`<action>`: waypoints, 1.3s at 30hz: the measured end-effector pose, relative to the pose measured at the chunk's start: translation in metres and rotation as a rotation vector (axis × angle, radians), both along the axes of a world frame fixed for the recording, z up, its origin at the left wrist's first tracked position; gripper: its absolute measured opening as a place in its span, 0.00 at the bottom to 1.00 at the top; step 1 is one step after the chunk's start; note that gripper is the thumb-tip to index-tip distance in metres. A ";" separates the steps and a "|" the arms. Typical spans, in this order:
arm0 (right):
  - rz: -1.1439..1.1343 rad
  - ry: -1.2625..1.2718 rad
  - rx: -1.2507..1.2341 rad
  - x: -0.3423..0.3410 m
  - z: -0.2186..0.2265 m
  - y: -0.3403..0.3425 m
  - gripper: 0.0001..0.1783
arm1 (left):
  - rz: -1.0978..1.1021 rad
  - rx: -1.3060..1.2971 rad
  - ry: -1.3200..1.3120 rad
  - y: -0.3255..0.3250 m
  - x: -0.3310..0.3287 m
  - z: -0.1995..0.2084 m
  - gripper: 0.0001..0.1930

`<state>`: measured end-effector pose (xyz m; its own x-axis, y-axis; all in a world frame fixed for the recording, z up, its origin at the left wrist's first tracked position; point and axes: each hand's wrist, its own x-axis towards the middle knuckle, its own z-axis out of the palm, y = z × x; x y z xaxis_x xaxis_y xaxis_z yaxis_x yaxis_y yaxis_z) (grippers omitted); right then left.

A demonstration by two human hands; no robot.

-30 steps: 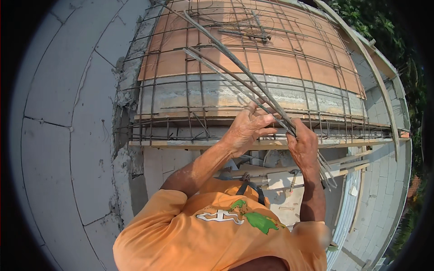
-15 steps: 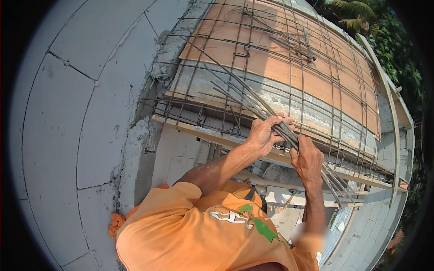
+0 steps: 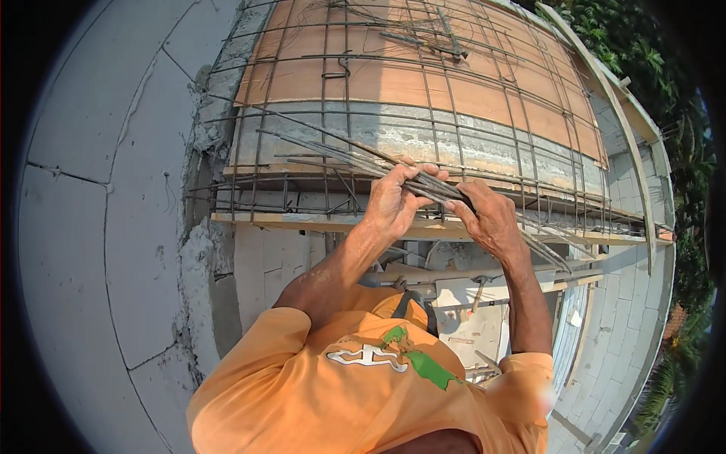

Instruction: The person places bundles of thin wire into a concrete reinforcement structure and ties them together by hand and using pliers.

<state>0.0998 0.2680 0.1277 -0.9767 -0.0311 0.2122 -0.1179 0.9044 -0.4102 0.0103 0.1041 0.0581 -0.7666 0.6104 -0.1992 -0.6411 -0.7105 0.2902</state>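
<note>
Head view.

Item: bundle of thin metal rods (image 3: pixel 344 153), grey, held in both my hands above the lower edge of the formwork. Left ends fanned out over the grey strip (image 3: pixel 412 130), the longest reaching toward the panel's lower left corner; right ends spread past my wrist.

Item: my left hand (image 3: pixel 393 203), closed round the bundle near its middle.

Item: my right hand (image 3: pixel 488 216), gripping the same bundle just beside the left, knuckles up.

Item: orange panel (image 3: pixel 389 85), beyond the grey strip, partly in shadow along its left side.

Item: mesh of dark bars (image 3: pixel 324 98), crossing panel and strip from left edge to right.

Item: hand tool (image 3: pixel 459 55), dark-headed, near the panel's upper edge; exact kind unclear.

Item: loop of bent bar (image 3: pixel 336 74), on the mesh, near the panel's left edge.

Item: timber board (image 3: pixel 302 220), along the formwork's lower edge.

Item: hammer-like tool (image 3: pixel 477 295), below that edge, over a pale board (image 3: pixel 450 293).

Item: long timber strip (image 3: pixel 622 106), bowed in this view, at the panel's right edge.

Item: grey block wall (image 3: pixel 68 250), to my left.
</note>
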 end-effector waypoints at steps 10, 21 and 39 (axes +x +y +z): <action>-0.039 -0.138 -0.097 -0.010 -0.010 0.007 0.19 | 0.069 -0.190 0.023 -0.001 0.000 -0.004 0.18; -0.015 -0.462 -0.174 -0.016 -0.004 0.030 0.27 | 0.046 -0.342 0.130 0.015 0.006 -0.010 0.23; 0.160 -0.440 -0.280 -0.028 -0.033 0.110 0.30 | 0.293 -0.402 0.100 0.084 0.032 -0.022 0.22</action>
